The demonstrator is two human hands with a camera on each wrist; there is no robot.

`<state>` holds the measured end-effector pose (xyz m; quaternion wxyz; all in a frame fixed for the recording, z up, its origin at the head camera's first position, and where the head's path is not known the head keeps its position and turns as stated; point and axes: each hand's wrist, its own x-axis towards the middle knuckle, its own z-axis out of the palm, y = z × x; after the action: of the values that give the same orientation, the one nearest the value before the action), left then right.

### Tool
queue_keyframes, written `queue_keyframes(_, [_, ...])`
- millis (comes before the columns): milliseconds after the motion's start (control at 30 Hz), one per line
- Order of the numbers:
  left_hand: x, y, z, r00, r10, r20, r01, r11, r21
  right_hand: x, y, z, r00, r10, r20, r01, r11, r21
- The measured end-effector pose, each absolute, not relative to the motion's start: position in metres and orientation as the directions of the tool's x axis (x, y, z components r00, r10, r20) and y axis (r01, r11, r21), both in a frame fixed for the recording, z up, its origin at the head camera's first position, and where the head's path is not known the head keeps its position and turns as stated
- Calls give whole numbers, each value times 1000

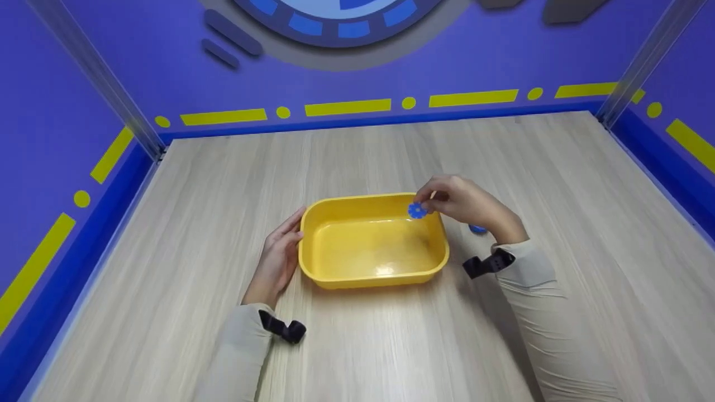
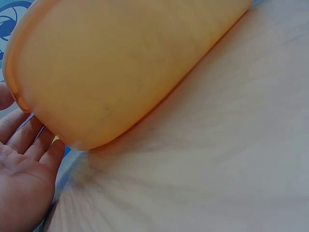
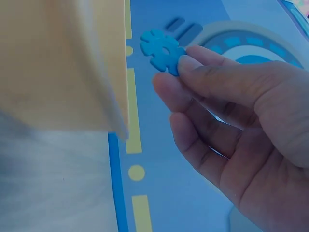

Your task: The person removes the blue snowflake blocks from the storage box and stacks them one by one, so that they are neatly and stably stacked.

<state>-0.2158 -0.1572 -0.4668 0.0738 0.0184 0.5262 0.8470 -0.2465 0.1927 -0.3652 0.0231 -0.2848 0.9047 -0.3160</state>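
Note:
A yellow plastic basin [image 1: 373,279] with rounded corners sits in the middle of the table. My left hand [image 1: 277,254] rests against the outside of its left end, the extended fingers touching the wall near the rim, as the left wrist view [image 2: 26,169] also shows. Over the basin's far right corner, my right hand [image 1: 461,201] pinches a blue snowflake-shaped plastic disc [image 1: 416,210] between thumb and fingertips. In the right wrist view, notches round the edge and a small centre hole show on the disc [image 3: 161,50].
Another blue piece [image 1: 478,229] lies on the wooden table [image 1: 223,184] right of the basin, partly hidden by my right hand. Blue-purple panels with yellow dashes [image 1: 347,108] stand along the table's back and both sides.

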Motion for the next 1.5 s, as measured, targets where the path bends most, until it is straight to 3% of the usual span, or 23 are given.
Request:
queue_keyframes(700, [-213,-157,-469,-987,151,-49,-113,-446,888,-236,240,-383,-897,-404,176,-422,671,-609])
queue_keyframes(1500, [-215,-158,-466,-989,142,-48,-107,-439,892,-242,283,-398,-972,-234,-34,-168,782,-600])
